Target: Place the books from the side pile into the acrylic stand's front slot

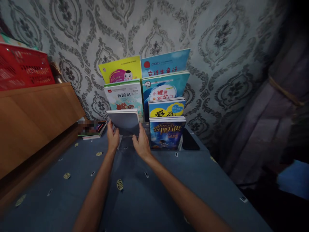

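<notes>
Nearest, under both forearms, spreads a dark blue cloth (135, 199) printed with pineapples. The left hand (113, 137) and right hand (142, 143) are apart from each other, one at either side of a grey-covered book stack (124, 123), gripping it between them. The stack is roughly upright, its plain cover facing the person and its white page edges up, running crosswise from above the left hand to above the right; foreshortening hides which side is longer. Just right of the right hand, dark blue books (166, 133) stand upright, fronts toward the person, with a flat black item (190, 140) beyond them to the right. Left of the left hand lies a low pile of books (93, 132), partly blurred. Beyond the hands, books rise in two tiered columns, though whatever supports them is mostly hidden: a pale-covered book (124, 95) and a yellow one (120, 69) on the left, blue-and-yellow (166, 108), teal (166, 85) and blue ones (166, 61) on the right. Far left of the hands, a red basket (26, 69) with pale contents sits on a wooden cabinet (38, 116). Patterned wallpaper (217, 42) backs everything.
</notes>
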Demonstrator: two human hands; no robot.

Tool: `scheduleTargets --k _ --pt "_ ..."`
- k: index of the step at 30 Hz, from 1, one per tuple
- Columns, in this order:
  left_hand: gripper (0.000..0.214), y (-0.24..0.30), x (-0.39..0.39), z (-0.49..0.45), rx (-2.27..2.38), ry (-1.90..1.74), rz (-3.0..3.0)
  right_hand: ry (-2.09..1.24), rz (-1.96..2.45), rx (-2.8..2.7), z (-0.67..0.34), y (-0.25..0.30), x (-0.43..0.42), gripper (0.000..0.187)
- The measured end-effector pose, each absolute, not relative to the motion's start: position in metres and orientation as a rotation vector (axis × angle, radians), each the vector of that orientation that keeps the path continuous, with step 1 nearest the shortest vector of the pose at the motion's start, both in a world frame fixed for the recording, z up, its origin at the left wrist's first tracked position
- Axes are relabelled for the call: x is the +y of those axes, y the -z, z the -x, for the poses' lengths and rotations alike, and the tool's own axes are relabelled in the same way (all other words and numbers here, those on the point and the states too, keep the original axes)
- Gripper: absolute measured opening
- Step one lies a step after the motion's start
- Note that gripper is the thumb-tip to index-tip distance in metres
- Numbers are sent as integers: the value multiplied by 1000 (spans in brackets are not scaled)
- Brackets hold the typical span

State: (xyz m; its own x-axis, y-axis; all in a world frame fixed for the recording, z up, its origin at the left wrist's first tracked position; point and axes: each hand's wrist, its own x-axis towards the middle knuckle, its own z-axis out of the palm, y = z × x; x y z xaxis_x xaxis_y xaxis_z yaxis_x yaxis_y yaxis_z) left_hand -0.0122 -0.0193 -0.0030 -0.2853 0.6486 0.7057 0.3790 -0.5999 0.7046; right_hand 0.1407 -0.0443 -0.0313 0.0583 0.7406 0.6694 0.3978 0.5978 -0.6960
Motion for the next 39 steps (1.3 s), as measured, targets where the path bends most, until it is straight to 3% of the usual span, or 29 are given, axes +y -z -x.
scheduleTargets --k 9,12,17,24,32,39 --pt "55 8 -16 16 1383 -2022 -1731 -308 1008 -1545 -144 28 -52 70" --pt "50 14 -12 30 1668 -1993 -1711 -242 965 -1489 -141 29 -75 61" --pt "41 36 -4 67 2139 -1727 -1615 -336 847 -1844 -134 61 -116 39" --pt "43 46 11 116 2548 -1205 -1614 -430 968 -2265 -129 87 -124 52" --pt "60 34 47 143 2679 -678 -1799 -428 990 -2250 -132 78 -126 42" --pt "54 35 50 152 2737 -358 -1887 -439 1048 -2302 -133 77 -125 30"
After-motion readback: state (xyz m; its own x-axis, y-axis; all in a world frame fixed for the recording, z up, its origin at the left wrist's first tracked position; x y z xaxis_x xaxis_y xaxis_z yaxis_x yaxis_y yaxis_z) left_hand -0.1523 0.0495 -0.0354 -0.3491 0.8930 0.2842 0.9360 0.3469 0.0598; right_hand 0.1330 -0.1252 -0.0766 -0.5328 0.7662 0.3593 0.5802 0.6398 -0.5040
